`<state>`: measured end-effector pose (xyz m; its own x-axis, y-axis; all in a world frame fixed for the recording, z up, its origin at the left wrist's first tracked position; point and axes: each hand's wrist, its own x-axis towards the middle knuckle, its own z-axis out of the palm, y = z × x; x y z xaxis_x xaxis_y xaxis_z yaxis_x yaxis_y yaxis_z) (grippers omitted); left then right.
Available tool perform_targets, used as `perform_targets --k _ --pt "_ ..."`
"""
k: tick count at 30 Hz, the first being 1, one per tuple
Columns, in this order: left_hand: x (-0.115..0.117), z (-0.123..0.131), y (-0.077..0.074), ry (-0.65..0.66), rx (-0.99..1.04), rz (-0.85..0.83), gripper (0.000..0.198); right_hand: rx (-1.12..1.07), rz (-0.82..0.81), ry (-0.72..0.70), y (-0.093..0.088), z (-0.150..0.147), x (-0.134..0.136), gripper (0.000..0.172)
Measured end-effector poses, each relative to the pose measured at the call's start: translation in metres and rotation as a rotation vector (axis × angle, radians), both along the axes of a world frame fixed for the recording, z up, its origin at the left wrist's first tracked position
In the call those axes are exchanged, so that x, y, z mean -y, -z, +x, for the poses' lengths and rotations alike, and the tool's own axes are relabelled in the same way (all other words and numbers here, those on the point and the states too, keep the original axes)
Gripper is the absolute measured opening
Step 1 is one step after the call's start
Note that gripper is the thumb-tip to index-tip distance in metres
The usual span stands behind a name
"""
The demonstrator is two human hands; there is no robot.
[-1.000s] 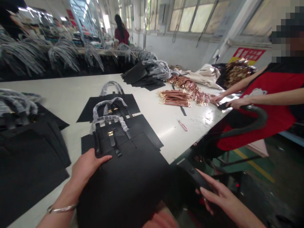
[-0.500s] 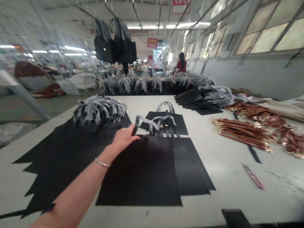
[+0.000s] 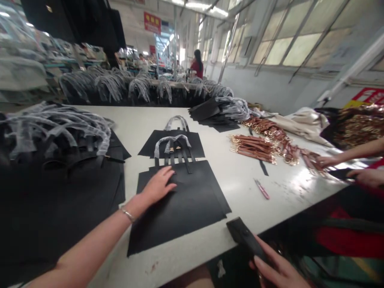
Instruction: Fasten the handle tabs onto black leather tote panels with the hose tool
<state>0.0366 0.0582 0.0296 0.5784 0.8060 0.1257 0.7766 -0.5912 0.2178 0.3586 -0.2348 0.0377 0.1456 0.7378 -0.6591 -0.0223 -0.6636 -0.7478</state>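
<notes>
My left hand [image 3: 159, 185] rests with fingers spread on the upper left of a black bag panel [image 3: 183, 204]. Just beyond its fingertips are the panel's handles [image 3: 171, 143], wrapped in clear film. At the table's near edge, my right hand [image 3: 279, 266] is closed around a flat black strap-like piece [image 3: 241, 234], whose wide end points toward the panel. Another black panel [image 3: 150, 144] with a wrapped handle lies behind the first. To the left is a large stack of black panels [image 3: 60, 208] with wrapped handles.
Brown straps with gold clasps [image 3: 253, 149] lie right of the panels, near a pink-handled cutter [image 3: 262, 189]. Another person's hands [image 3: 328, 161] work at the far right. More black panels [image 3: 213, 114] lie at the back. Black bags [image 3: 75, 24] hang upper left.
The view has turned right. My left hand has let go of a wrapped handle and now lies on the panel. My right hand and the other person's hands have come into view.
</notes>
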Motion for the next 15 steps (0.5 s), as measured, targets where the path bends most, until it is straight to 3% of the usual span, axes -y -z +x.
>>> perform_targets --k 2,5,11,15 --pt "0.022 0.043 0.025 0.197 -0.004 -0.069 0.06 0.016 -0.029 -0.016 -0.005 0.002 -0.011 0.092" --pt "0.047 0.077 0.038 0.334 -0.026 -0.122 0.071 0.01 -0.014 -0.074 -0.009 0.005 -0.024 0.078" --pt "0.053 0.082 0.044 0.415 -0.051 -0.132 0.07 -0.011 0.016 -0.144 -0.012 -0.001 -0.062 0.065" --pt "0.051 0.081 0.047 0.411 -0.046 -0.13 0.072 0.114 0.109 -0.015 -0.018 0.007 -0.086 0.064"
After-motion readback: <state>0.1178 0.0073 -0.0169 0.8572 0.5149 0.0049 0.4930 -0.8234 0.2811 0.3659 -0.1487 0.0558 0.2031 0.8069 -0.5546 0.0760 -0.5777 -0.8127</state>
